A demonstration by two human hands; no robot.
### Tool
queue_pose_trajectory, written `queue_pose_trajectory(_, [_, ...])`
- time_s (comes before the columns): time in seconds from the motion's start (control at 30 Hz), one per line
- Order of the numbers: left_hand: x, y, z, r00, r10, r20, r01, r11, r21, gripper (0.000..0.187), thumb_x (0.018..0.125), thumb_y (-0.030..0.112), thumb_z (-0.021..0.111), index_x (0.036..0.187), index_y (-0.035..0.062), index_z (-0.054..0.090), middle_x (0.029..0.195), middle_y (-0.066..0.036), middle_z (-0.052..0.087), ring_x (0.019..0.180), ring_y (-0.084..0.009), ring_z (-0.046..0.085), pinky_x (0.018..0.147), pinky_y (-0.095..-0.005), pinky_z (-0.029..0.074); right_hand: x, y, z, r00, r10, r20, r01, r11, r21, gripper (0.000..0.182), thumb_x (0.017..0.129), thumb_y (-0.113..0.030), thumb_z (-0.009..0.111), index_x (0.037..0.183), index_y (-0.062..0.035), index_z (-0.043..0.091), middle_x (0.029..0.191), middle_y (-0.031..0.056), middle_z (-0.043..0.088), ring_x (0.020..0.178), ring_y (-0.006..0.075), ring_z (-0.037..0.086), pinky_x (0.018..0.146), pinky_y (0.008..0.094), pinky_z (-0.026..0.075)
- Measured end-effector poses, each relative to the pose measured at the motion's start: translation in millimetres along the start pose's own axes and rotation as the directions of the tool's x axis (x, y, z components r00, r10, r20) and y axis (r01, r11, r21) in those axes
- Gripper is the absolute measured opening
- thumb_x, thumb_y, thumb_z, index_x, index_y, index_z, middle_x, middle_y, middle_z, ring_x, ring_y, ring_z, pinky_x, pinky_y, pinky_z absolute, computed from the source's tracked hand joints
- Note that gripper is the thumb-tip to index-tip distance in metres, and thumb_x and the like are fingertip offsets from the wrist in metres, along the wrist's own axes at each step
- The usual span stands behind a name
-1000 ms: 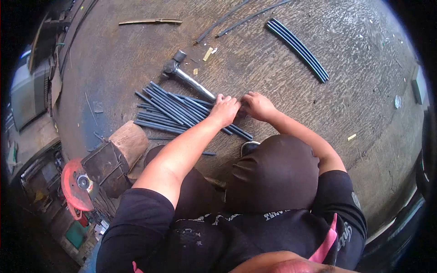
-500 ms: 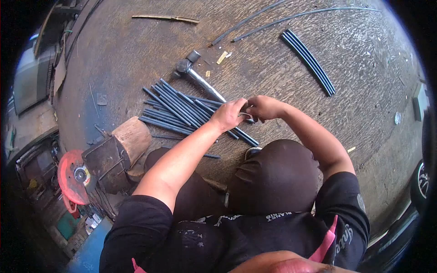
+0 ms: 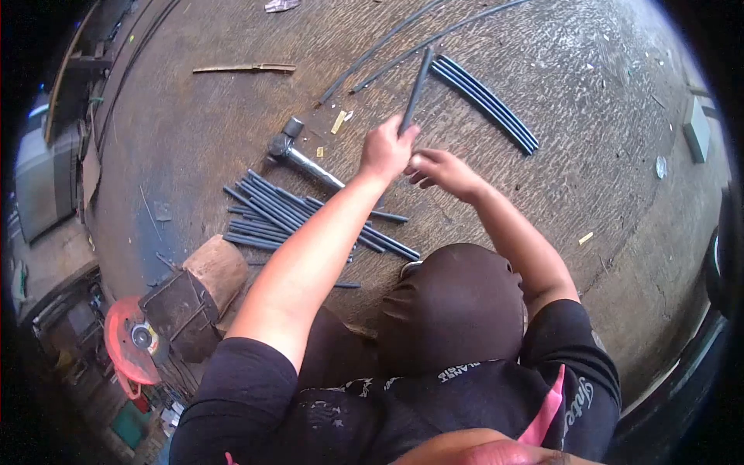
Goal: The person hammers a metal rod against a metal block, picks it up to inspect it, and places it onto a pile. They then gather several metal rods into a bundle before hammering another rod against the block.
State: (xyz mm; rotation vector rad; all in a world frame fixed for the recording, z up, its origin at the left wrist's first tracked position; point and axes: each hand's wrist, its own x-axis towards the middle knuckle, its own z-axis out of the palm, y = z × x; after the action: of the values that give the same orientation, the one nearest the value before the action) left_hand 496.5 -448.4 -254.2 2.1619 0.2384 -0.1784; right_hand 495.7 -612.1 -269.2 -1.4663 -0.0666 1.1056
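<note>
My left hand (image 3: pixel 386 152) is closed around a dark metal rod (image 3: pixel 419 84), which points away from me over the floor. Close beside it, my right hand (image 3: pixel 448 173) has its fingers loosely bent and apart, near the rod's lower end; nothing shows in it. Below my left forearm lies a loose pile of short dark metal rods (image 3: pixel 271 208), partly hidden by the arm. A hammer (image 3: pixel 310 166) with a shiny metal handle rests against the far side of the pile. Farther out, several rods lie side by side in a neat row (image 3: pixel 488 105).
Two long bent rods (image 3: pixel 403 60) and a wooden strip (image 3: pixel 244 69) lie on the worn floor (image 3: pixel 573 186). To my left stand a wood block (image 3: pixel 219 263) and a machine with a red disc-shaped guard (image 3: pixel 124 333). Small yellow scraps (image 3: pixel 339 122) are scattered near the hammer.
Both hands have moved away from the pile, farther out over the floor. My left hand now holds a single rod up, and my right hand has parted slightly from it. The view has shifted.
</note>
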Motion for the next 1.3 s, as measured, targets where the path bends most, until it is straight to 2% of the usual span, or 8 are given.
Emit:
queue_pose_trajectory(0.27, [56,36,49,0.963,-0.194,0.185,0.261,0.839,-0.478,0.02,0.093,0.018,0.06,0.087,-0.0012,0.062,0.077,-0.008,0.067,0.067,-0.0104,0.064,0.058,-0.0266,0.053,16,21,-9,0.899,-0.194,-0.392,0.216,0.976,0.011,0.02,0.089,-0.016,0.06,0.098,0.0016,0.065,0.077,0.0062,0.066,0.069,0.0129,0.06,0.066,0.0302,0.049])
queue_pose_trajectory(0.37, [65,39,58,0.976,-0.016,0.219,0.037,0.995,-0.094,0.033,0.094,0.028,0.056,0.105,-0.0027,0.065,0.095,-0.014,0.071,0.082,-0.0175,0.067,0.075,-0.0311,0.051,9,-9,-38,0.796,-0.182,-0.577,0.204,0.979,-0.026,0.026,0.09,-0.021,0.061,0.102,0.002,0.065,0.072,0.0041,0.063,0.062,0.0114,0.055,0.058,0.0291,0.045])
queue_pose_trajectory(0.63, [16,2,68,0.974,0.008,0.225,-0.029,0.996,0.09,0.058,0.086,0.048,0.057,0.124,0.0043,0.058,0.109,-0.021,0.066,0.103,-0.0344,0.063,0.09,-0.0396,0.048,56,-29,-206,0.544,-0.117,-0.831,-0.003,0.99,-0.141,0.038,0.089,-0.034,0.065,0.098,0.0022,0.068,0.069,0.0055,0.061,0.056,0.012,0.051,0.053,0.0307,0.042])
queue_pose_trajectory(0.8, [-10,-30,98,0.867,-0.134,0.479,0.048,0.981,0.188,0.087,0.082,0.055,0.06,0.141,-0.0038,0.035,0.149,-0.031,0.023,0.143,-0.0359,0.017,0.114,-0.0367,0.021,101,-4,-265,0.348,0.089,-0.933,-0.31,0.95,-0.025,0.044,0.082,-0.045,0.069,0.088,-0.001,0.071,0.068,0.0065,0.061,0.057,0.0154,0.054,0.057,0.0327,0.045])
queue_pose_trajectory(0.83, [-10,-26,100,0.812,-0.188,0.552,0.115,0.98,0.165,0.091,0.082,0.056,0.059,0.144,-0.0039,0.03,0.152,-0.031,0.003,0.144,-0.0377,-0.005,0.116,-0.0391,0.012,104,1,-269,0.332,0.074,-0.94,-0.392,0.918,-0.066,0.051,0.082,-0.049,0.067,0.093,0.0001,0.071,0.081,0.0121,0.068,0.071,0.0224,0.065,0.066,0.0339,0.05])
queue_pose_trajectory(0.97, [-15,-9,98,0.725,-0.249,0.642,0.006,0.935,0.356,0.088,0.082,0.055,0.059,0.144,-0.0009,0.032,0.153,-0.029,-0.005,0.143,-0.0394,-0.012,0.116,-0.0446,0.009,103,-15,-266,0.282,0.114,-0.953,-0.576,0.814,-0.073,0.053,0.077,-0.048,0.065,0.104,-0.0022,0.07,0.113,0.0181,0.066,0.108,0.0308,0.063,0.089,0.0352,0.051])
queue_pose_trajectory(1.27, [-16,-15,94,0.728,-0.215,0.651,-0.022,0.942,0.336,0.082,0.082,0.055,0.06,0.141,0.0006,0.039,0.153,-0.03,-0.004,0.143,-0.0404,-0.012,0.116,-0.0449,0.009,106,-34,-295,0.259,0.06,-0.964,-0.582,0.807,-0.106,0.039,0.075,-0.035,0.068,0.1,-0.0055,0.072,0.11,0.0111,0.069,0.105,0.0258,0.065,0.088,0.0344,0.052])
queue_pose_trajectory(1.3, [-16,-15,95,0.716,-0.226,0.66,-0.044,0.93,0.366,0.083,0.083,0.053,0.057,0.143,0.0017,0.036,0.154,-0.027,-0.006,0.144,-0.0385,-0.01,0.117,-0.0431,0.01,109,-40,-298,0.146,0.147,-0.978,-0.531,0.846,0.048,0.04,0.076,-0.034,0.069,0.102,-0.0037,0.071,0.11,0.0126,0.068,0.105,0.0249,0.065,0.088,0.0344,0.052])
